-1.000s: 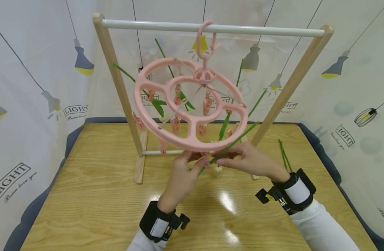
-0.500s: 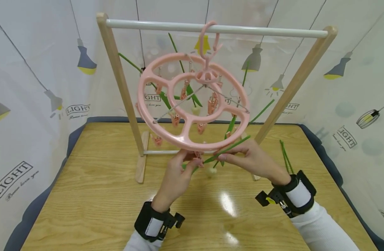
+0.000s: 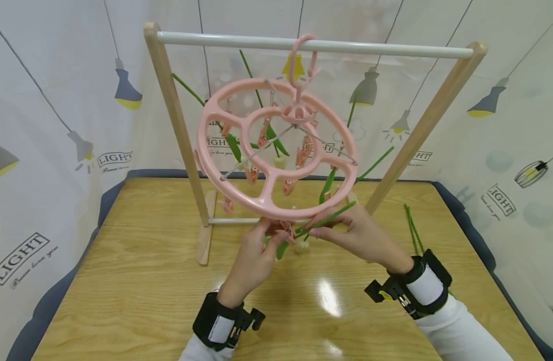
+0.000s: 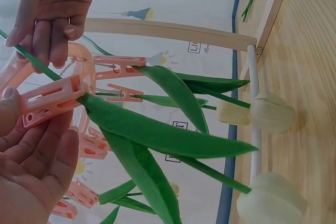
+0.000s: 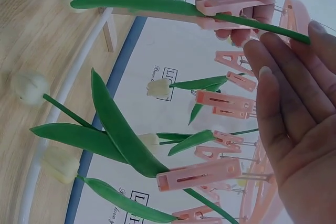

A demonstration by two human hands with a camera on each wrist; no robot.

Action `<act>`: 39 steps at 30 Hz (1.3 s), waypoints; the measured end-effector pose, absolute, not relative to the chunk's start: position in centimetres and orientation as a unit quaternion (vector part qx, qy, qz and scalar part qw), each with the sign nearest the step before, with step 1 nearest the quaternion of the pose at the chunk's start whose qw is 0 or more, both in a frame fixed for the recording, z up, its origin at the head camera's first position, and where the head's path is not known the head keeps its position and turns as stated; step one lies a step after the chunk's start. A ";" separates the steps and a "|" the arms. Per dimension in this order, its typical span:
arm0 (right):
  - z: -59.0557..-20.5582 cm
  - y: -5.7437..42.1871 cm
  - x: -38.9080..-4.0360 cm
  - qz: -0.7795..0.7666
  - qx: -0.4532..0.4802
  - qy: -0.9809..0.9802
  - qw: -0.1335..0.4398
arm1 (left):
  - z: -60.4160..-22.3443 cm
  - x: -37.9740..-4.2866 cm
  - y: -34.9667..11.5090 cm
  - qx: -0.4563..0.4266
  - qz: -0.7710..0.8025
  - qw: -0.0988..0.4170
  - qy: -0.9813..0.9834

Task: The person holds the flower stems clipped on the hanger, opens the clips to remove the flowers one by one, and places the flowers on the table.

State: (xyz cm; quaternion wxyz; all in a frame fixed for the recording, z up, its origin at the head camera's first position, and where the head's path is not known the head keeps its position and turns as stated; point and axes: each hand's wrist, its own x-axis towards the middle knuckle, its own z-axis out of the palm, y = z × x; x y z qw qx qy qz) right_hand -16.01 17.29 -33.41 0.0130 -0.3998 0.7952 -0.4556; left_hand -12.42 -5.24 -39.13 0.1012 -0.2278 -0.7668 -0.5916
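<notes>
While the pink ring hanger [image 3: 269, 188] hung from a white bar [image 3: 240, 41], the left hand [image 3: 251, 255] pinched a pink clothespin [image 4: 64, 85] just beneath the ring hanger's near edge. A white tulip [image 4: 168, 135] sat at that clothespin's mouth, bloom [image 4: 270, 203] below the ring hanger, stem [image 3: 339, 211] slanting up beside its near right edge. Right hand [image 3: 355, 228] lay at the stem, fingers loosely extended; grip could not be told. Other clothespins [image 5: 223, 169] under the ring hanger held further tulips [image 5: 123, 129].
</notes>
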 end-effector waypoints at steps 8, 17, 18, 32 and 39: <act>-33.3 17.3 -15.6 -0.463 -0.383 0.799 0.005 | -39.2 -12.5 -5.0 -0.249 -0.588 0.146 -0.756; -33.4 16.9 -15.4 -0.481 -0.393 0.783 -0.004 | -39.4 -12.6 -4.9 -0.247 -0.597 0.165 -0.745; -33.5 16.9 -15.4 -0.481 -0.395 0.783 -0.007 | -39.3 -12.6 -4.9 -0.245 -0.598 0.166 -0.745; -33.9 16.8 -15.6 -0.484 -0.404 0.775 -0.028 | -39.1 -12.7 -4.8 -0.226 -0.621 0.167 -0.731; -33.8 16.8 -15.6 -0.499 -0.414 0.761 -0.021 | -39.1 -12.8 -4.9 -0.201 -0.586 0.214 -0.755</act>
